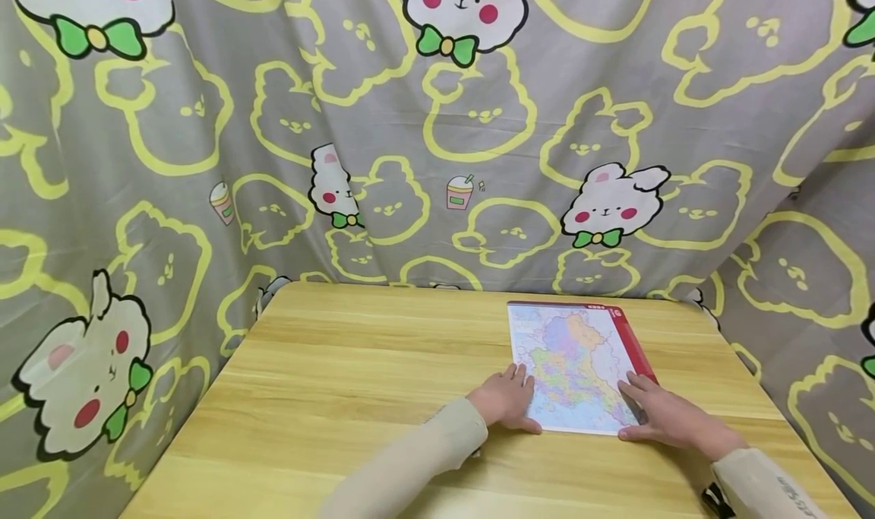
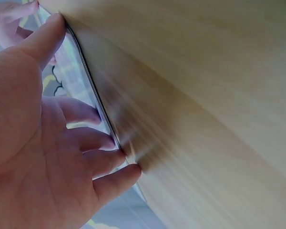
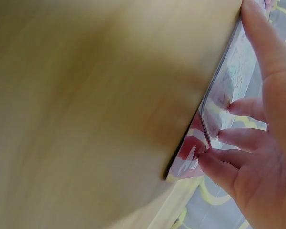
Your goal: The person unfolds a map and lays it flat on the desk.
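A flat, thin rectangular map [image 1: 570, 367] lies on the wooden table [image 1: 328, 382], with coloured regions, a red strip down its right side and a red top edge. My left hand [image 1: 504, 401] rests at its left edge, fingers spread along the side and thumb by the near left corner. Across from it, my right hand [image 1: 673, 412] touches the right side, its thumb at the near right corner. In the left wrist view, extended fingers of the left hand [image 2: 52, 133] meet the map's dark edge. Fingertips of the right hand [image 3: 257, 157] lie on the glossy surface in the right wrist view.
A grey curtain [image 1: 383, 124] printed with yellow outlines and white rabbits hangs behind the table and at both sides. Bare wood extends to the left of the map and in front of it.
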Demonstrator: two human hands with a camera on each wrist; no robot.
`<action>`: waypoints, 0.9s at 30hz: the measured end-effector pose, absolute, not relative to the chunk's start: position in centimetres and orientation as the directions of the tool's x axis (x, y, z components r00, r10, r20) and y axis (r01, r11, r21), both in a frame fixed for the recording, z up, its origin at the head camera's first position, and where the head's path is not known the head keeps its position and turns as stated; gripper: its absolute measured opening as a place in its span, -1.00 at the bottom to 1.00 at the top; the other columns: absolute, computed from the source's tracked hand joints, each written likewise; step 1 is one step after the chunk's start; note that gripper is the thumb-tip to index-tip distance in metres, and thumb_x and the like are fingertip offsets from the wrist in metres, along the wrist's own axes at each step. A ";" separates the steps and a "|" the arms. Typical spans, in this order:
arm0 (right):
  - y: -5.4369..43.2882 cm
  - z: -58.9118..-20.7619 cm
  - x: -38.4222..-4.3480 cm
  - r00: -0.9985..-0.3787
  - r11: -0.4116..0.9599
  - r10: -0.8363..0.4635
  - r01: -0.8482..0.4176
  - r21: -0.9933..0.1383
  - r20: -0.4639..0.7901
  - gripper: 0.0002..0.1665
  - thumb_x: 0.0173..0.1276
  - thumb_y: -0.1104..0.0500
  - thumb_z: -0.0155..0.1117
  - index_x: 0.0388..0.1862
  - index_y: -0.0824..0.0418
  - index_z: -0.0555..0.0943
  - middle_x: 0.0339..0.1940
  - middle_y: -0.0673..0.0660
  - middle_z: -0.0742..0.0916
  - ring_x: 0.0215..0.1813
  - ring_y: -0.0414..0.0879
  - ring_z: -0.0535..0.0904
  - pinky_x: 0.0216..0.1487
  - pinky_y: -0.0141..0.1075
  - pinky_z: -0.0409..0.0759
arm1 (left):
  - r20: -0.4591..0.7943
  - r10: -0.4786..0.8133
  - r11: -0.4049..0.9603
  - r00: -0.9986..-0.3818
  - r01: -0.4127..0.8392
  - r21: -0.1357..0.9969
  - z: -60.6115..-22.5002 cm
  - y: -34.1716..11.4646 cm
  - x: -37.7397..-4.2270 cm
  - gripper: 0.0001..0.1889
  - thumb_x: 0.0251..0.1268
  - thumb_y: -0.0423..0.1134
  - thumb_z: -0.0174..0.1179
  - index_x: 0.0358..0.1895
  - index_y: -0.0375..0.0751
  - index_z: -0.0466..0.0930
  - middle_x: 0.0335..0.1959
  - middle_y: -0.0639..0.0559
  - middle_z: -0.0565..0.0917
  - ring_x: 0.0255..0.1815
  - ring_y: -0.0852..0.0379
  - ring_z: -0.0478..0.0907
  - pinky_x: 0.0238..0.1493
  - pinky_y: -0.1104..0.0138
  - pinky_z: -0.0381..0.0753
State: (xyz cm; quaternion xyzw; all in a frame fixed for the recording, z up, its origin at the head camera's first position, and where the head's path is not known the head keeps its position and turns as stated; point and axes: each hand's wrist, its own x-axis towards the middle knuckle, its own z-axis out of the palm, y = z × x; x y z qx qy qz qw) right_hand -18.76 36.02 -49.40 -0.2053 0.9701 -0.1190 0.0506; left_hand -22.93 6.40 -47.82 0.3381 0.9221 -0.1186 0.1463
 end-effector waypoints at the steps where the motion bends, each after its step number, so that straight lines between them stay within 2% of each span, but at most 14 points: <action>1: 35.8 -49.3 -18.8 -0.910 0.886 -0.411 -0.387 -0.255 -0.050 0.15 -0.04 -0.41 0.33 0.21 0.50 0.42 0.24 0.57 0.37 0.24 0.45 0.31 0.10 0.22 0.37 | -0.350 0.589 0.743 -0.728 0.658 -0.119 -47.8 6.2 -22.9 -0.05 0.12 0.48 -0.10 0.50 -0.01 0.02 0.51 0.03 0.01 0.48 0.13 -0.05 0.34 0.33 0.17; 18: 34.6 -49.3 -18.8 -0.901 0.881 -0.429 -0.401 -0.250 -0.067 0.11 0.05 -0.40 0.28 0.25 0.48 0.40 0.29 0.55 0.35 0.28 0.46 0.25 0.16 0.24 0.29 | -0.341 0.600 0.749 -0.723 0.658 -0.078 -47.6 3.4 -22.9 -0.06 0.16 0.45 -0.09 0.50 -0.06 0.02 0.51 -0.02 0.01 0.49 0.07 -0.06 0.35 0.29 0.17; 27: 33.5 -48.8 -18.8 -0.887 0.869 -0.459 -0.434 -0.238 -0.060 0.06 0.11 -0.38 0.24 0.24 0.47 0.42 0.26 0.53 0.39 0.24 0.41 0.35 0.14 0.19 0.35 | -0.353 0.614 0.735 -0.706 0.674 -0.071 -47.5 2.1 -23.3 -0.07 0.18 0.42 -0.06 0.49 -0.10 0.03 0.50 -0.05 0.01 0.49 0.04 -0.07 0.36 0.28 0.14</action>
